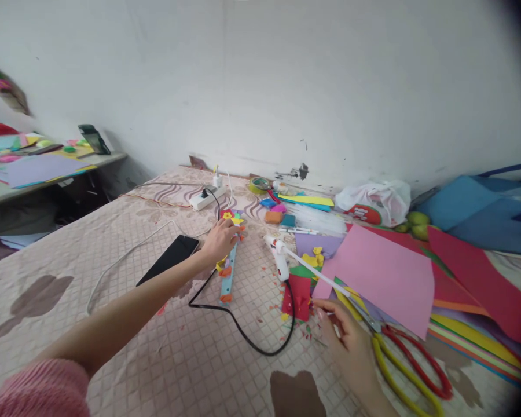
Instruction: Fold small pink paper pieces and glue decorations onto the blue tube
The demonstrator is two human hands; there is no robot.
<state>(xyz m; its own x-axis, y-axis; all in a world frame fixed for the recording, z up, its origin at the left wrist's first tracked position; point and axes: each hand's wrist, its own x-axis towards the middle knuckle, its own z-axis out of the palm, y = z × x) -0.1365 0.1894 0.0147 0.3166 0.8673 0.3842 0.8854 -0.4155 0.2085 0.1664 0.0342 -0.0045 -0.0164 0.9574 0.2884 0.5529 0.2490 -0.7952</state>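
Note:
My left hand (220, 240) reaches forward, its fingers curled down over the upper part of a light blue paper strip (227, 284). Orange and yellow paper bits are fixed along the strip; the fingertips are partly hidden. On the right, my right hand (345, 341) is low over the table, thumb and forefinger tips close together; whatever they pinch, if anything, is too small to make out. Just beyond those fingertips lies a red paper piece (301, 298). A white glue gun (280, 260) with a long white glue stick in its back lies between the hands.
Scissors (375, 327) with red and yellow handles lie beside my right hand. Pink paper (382, 272) tops coloured sheets at right. A black phone (169, 259) lies left of the strip. A power strip (208, 198), tape roll (259, 185) and plastic bag (373, 202) sit near the wall.

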